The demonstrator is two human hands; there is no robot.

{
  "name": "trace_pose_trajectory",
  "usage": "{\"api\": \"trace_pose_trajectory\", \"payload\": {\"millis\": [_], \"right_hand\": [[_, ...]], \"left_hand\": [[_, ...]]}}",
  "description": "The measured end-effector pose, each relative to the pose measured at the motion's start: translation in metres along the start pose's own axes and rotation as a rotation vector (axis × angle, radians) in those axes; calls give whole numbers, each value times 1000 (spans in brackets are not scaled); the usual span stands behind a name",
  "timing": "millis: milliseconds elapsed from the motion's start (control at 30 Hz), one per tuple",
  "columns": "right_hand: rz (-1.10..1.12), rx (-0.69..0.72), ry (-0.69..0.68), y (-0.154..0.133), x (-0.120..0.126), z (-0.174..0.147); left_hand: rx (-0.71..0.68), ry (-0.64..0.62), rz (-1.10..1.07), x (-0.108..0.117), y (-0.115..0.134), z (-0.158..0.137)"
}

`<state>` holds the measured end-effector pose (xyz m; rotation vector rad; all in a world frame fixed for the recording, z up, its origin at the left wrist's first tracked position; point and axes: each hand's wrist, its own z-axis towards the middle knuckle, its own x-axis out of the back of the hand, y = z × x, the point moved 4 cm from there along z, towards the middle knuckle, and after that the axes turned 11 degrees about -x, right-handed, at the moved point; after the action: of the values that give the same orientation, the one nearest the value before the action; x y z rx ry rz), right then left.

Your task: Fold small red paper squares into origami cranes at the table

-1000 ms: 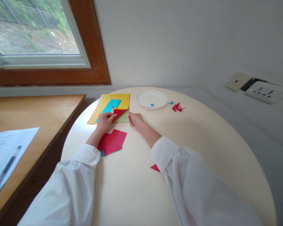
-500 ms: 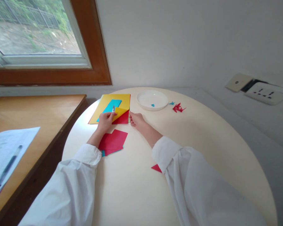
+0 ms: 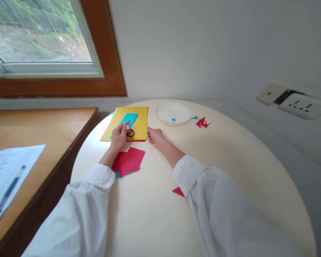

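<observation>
My left hand [image 3: 119,136] is closed over a small pair of scissors [image 3: 130,133], its thumb and fingers against the black handle and metal part. Beneath it lies a stack of coloured paper with a yellow sheet [image 3: 139,123] on top. A folded blue paper [image 3: 130,118] rests on that sheet, partly covered by the hand. At the stack's right edge, my right hand [image 3: 154,136] is closed with fingertips pinched together; what they grip is hidden. Red paper pieces [image 3: 130,159] lie just below my left wrist, with blue paper [image 3: 117,174] showing underneath.
A white round plate [image 3: 171,109] holds a tiny blue piece [image 3: 173,120]. Small blue [image 3: 195,117] and red folded-paper figures [image 3: 202,122] lie right of it. A red scrap [image 3: 178,191] pokes out under my right sleeve. A wooden desk [image 3: 69,125] adjoins on the left.
The yellow sheet's lifted corner has come down flat, covering the red sheet beneath. The scissors' black handle now shows by my left hand. My right hand has stayed in place.
</observation>
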<state>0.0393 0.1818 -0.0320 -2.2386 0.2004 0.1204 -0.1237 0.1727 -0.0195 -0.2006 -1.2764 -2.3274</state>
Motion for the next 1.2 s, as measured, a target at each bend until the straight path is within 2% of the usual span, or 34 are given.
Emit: {"api": "trace_pose_trajectory", "payload": {"millis": [433, 533, 667, 833, 933, 1033, 1100, 1167, 1200], "right_hand": [[-25, 8, -37, 1, 1, 0], [-49, 17, -64, -4, 10, -10], [-97, 89, -65, -15, 36, -33], [-237, 202, -60, -22, 76, -69], [-370, 235, -107, -16, 99, -93], [-677, 356, -210, -4, 117, -116], [-738, 356, -235, 6, 130, -125], [-740, 341, -237, 16, 142, -128], [-710, 341, -249, 20, 146, -128]], "left_hand": [[33, -3, 70, 2, -5, 1], [36, -16, 70, 1, -4, 3], [24, -60, 114, 0, 3, 6], [7, -228, 260, 0, 20, 8], [-24, -358, 347, -3, 43, -3], [-111, -520, 375, -16, 79, -36], [-181, -630, 377, -30, 107, -67], [-346, -820, 399, -49, 136, -100], [-389, -874, 385, -58, 148, -114]]}}
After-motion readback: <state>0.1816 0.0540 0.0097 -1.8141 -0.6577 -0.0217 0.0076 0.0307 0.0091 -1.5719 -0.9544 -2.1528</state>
